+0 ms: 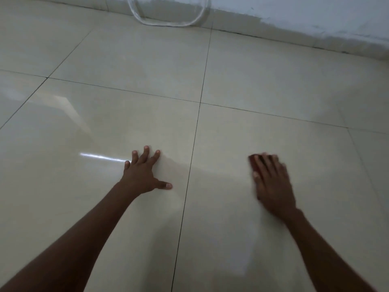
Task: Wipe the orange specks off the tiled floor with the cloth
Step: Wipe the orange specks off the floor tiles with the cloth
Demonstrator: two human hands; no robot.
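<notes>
the cloth point(255, 163) (dark red, mostly hidden) lies flat under the right hand point(271, 180), fingers straight, pressing it to the tiled floor point(231, 81). the left hand point(145, 173) is splayed empty across the grout line. no specks visible.

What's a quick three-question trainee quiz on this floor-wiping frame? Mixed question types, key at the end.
1. True or false: the left hand lies on the cloth.
2. Which hand presses the dark red cloth onto the tiled floor? A) left B) right C) both
3. Fill in: a loop of white cord lies on the floor by the ____.

Key:
1. False. It rests flat on bare tile, fingers spread.
2. B. The right hand covers most of the cloth, fingers straight.
3. Wall.
</notes>
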